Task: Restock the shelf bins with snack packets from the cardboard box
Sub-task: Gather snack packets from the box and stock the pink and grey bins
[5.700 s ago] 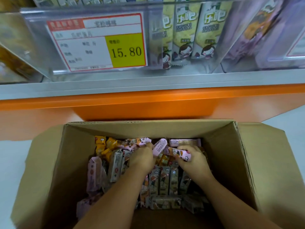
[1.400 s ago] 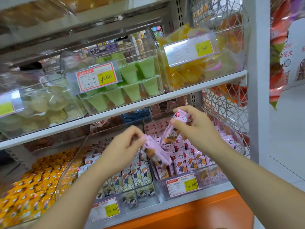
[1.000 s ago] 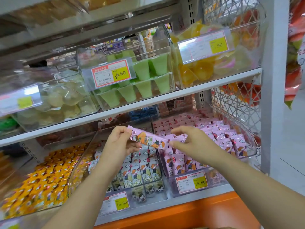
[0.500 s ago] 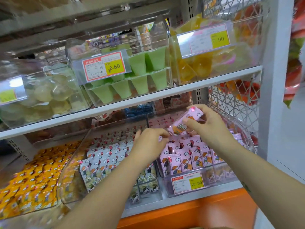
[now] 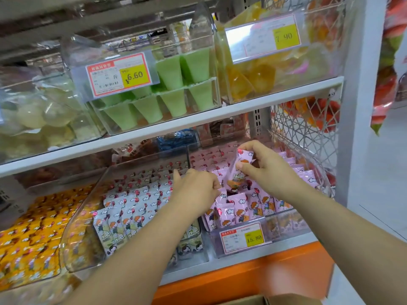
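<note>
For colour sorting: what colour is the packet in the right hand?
The packet is pink, clearest in the head view.

Bright, even, diffuse light filled the scene, leaving only soft shadows beneath the shelf edge (image 5: pixel 198 119). White glare washed out the price tag (image 5: pixel 262 38) and streaked the clear bins (image 5: pixel 74 234), and wide-angle distortion bent and blurred the frame's margins.
</note>
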Action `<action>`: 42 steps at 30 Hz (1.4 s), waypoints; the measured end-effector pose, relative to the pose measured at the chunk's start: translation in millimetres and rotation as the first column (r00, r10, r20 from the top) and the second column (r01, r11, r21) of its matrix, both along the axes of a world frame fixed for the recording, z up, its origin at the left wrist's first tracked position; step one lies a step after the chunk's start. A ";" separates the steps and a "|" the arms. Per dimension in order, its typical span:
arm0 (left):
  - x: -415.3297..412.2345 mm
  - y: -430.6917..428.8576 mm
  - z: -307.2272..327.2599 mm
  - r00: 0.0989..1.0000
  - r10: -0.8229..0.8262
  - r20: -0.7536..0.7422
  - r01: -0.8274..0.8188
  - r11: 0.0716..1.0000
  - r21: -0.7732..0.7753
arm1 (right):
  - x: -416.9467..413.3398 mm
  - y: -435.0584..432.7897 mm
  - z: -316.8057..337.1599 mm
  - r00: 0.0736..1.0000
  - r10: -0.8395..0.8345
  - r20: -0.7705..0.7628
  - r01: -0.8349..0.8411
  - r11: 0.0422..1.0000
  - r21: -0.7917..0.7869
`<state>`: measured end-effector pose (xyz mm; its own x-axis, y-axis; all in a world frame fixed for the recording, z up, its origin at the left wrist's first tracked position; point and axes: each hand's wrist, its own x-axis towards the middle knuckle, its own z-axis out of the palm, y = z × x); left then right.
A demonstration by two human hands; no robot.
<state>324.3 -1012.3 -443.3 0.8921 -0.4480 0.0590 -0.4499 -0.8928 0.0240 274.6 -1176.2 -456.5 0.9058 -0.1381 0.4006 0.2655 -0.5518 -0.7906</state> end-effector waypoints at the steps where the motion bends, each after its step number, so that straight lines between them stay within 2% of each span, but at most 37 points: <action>1: -0.2 0.4 -0.5 1.000 0.000 -0.001 0.000 1.000 -0.017 | 0.1 0.3 1.9 1.000 0.014 0.001 -0.014 0.998 -0.054; 5: -1.5 3.7 -3.6 0.999 -0.027 0.018 0.028 0.997 -0.073 | -0.1 6.8 7.5 0.995 0.093 -0.034 -0.097 0.989 -0.108; 9: -1.2 6.4 -9.5 0.998 -0.068 -0.014 0.064 0.978 -0.196 | 4.4 2.7 1.7 0.991 0.125 -0.037 -0.125 0.992 -0.009; 11: 0.1 6.8 -12.1 0.996 -0.083 -0.029 0.073 0.965 -0.251 | 6.1 -1.1 0.7 0.986 0.143 -0.083 -0.146 0.989 -0.022; 14: 0.9 6.4 -13.9 0.995 -0.100 -0.021 0.091 0.958 -0.274 | 12.6 -0.8 -5.8 0.971 0.135 -0.200 -0.169 0.972 -0.164; 16: 1.4 6.0 -13.5 0.994 -0.108 -0.013 0.100 0.955 -0.281 | 18.6 5.2 -13.5 0.966 0.029 -0.257 -0.124 0.925 -0.358; 18: 2.2 4.9 -12.8 0.994 -0.109 -0.013 0.101 0.955 -0.279 | 23.6 12.4 -19.9 0.973 -0.117 -0.199 -0.043 0.756 -0.653; 19: 3.1 4.2 -12.2 0.994 -0.105 -0.013 0.098 0.957 -0.272 | 24.4 16.1 -20.1 0.974 -0.140 -0.176 -0.034 0.682 -0.731; 21: 4.8 2.5 -11.7 0.996 -0.092 -0.009 0.087 0.964 -0.251 | 23.0 18.8 -15.9 0.972 -0.131 -0.196 -0.072 0.626 -0.776; 23: 6.5 1.2 -12.7 0.997 -0.080 0.006 0.079 0.969 -0.236 | 19.7 14.1 -10.7 0.962 -0.129 -0.241 -0.109 0.629 -0.770; 26: 6.7 0.3 -13.6 0.997 -0.075 0.018 0.077 0.973 -0.219 | 10.2 8.5 -3.9 0.930 -0.126 -0.344 -0.165 0.693 -0.702; 28: 4.1 2.8 -11.6 0.996 -0.087 0.013 0.087 0.965 -0.248 | -0.3 10.5 -6.0 0.928 -0.113 -0.355 -0.173 0.714 -0.678; 30: -0.3 10.8 -8.7 0.994 -0.113 0.008 0.109 0.935 -0.337 | -14.2 13.7 -15.8 0.957 -0.100 -0.272 -0.114 0.734 -0.670; 32: -10.3 24.2 -5.7 0.989 -0.137 0.051 0.145 0.891 -0.429 | -29.2 16.2 -27.8 0.991 -0.096 -0.089 0.015 0.759 -0.651; 35: -33.6 49.5 -10.8 0.983 -0.135 0.127 0.182 0.838 -0.514 | -52.5 29.0 -41.7 0.992 -0.083 0.095 0.121 0.843 -0.525; 39: -75.8 88.3 -34.7 0.988 -0.090 0.126 0.150 0.742 -0.653 | -86.2 69.2 -67.0 0.986 -0.086 0.145 0.137 0.907 -0.399; 42: -108.2 124.0 -69.6 0.996 -0.056 0.076 0.094 0.666 -0.740 | -113.1 104.1 -100.4 0.991 -0.083 0.105 0.112 0.944 -0.310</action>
